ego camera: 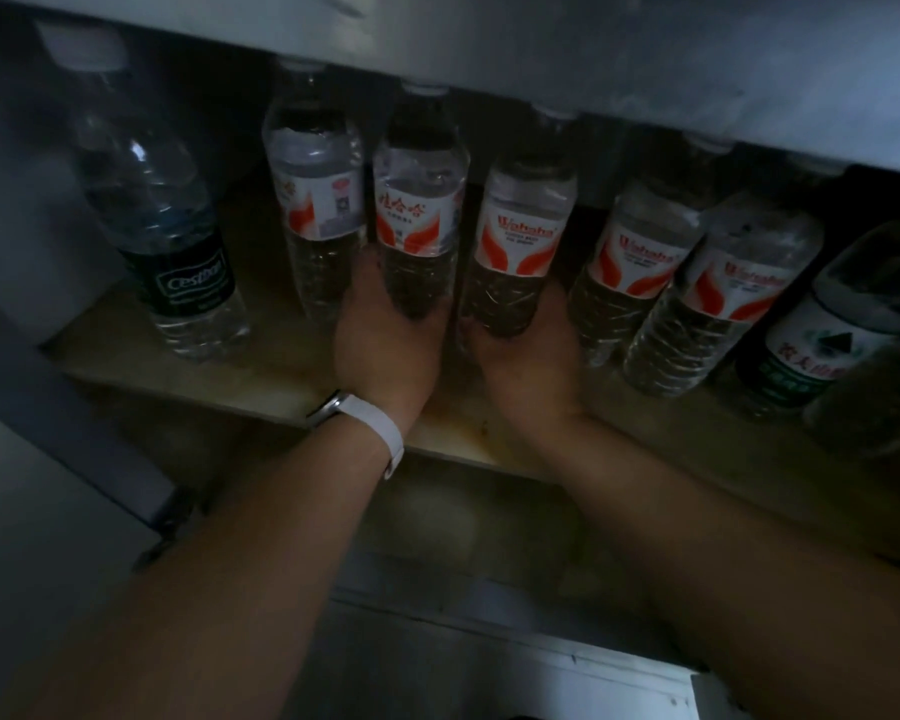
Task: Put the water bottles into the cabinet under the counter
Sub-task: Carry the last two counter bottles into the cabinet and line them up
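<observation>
Several clear water bottles stand in a row on the cabinet shelf (261,387) under the counter. My left hand (385,345), with a white wristband, grips the base of a red-and-white labelled bottle (419,200). My right hand (528,366) grips the base of the neighbouring red-and-white labelled bottle (523,226). Both held bottles are upright, at or just above the shelf. Left of them stand another red-labelled bottle (315,200) and a taller dark-labelled bottle (157,200). To the right are two more red-labelled bottles (640,246) (733,283) and a green-labelled one (822,345).
The counter's underside (593,54) hangs low over the bottle caps. An open cabinet door (48,433) stands at the left. The shelf's front edge (453,449) runs below my wrists. The cabinet is dim, and its right end is dark.
</observation>
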The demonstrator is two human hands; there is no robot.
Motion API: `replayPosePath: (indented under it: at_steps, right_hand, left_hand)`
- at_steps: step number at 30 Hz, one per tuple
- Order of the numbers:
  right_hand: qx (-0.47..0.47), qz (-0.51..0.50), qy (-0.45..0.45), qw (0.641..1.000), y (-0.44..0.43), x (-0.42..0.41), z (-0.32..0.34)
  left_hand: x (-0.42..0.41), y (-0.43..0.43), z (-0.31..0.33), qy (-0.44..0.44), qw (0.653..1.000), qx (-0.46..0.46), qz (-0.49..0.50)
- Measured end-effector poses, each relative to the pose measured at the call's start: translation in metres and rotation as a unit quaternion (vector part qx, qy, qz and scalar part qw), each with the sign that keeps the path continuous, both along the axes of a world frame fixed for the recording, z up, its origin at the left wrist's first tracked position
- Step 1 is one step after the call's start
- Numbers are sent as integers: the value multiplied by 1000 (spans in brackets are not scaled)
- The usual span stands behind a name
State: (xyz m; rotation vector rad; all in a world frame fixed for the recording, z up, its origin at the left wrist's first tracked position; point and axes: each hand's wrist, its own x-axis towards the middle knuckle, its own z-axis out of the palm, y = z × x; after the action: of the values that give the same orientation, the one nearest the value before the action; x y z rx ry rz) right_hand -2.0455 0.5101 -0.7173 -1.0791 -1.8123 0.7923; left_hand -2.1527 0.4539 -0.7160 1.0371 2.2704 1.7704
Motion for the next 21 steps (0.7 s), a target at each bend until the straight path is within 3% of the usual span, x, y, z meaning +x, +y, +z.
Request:
replayPosePath:
  at_steps: [10,21]
  right_hand:
    - [0,-41,-37,998,12,-10,-3]
    - [-13,-17,-39,999,16,-9,1]
  left_hand:
    - [2,23,-4,13,1000,10,27]
    - [-1,21,-7,37,999,2,39]
